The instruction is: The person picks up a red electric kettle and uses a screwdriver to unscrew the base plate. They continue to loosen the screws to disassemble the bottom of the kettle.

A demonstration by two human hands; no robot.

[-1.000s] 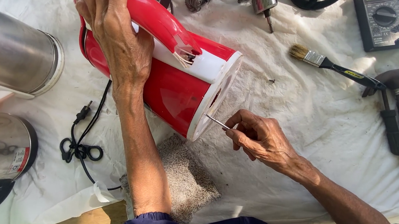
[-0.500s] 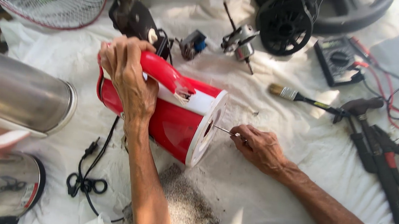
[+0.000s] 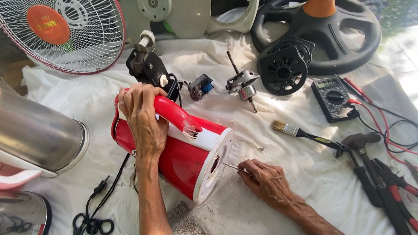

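Note:
A red electric kettle (image 3: 178, 156) lies on its side on a white cloth (image 3: 284, 194), its white base facing right. My left hand (image 3: 141, 120) grips the kettle over the top near its red handle. My right hand (image 3: 267, 181) holds a thin screwdriver (image 3: 229, 165) whose tip touches the white base. The kettle's black cord (image 3: 99, 210) trails toward the lower left.
Two steel kettles (image 3: 23, 135) lie at the left. A fan grille (image 3: 53, 13), fan blade (image 3: 169, 3), black fan base (image 3: 329, 26) and small motor parts (image 3: 241, 84) sit at the back. A paintbrush (image 3: 306, 136), multimeter (image 3: 333, 97), hammer (image 3: 371, 167) and pliers (image 3: 404, 203) lie on the right.
The view has pulled back and tilted up, so the fan parts at the back show. Both hands keep their hold on the kettle and screwdriver.

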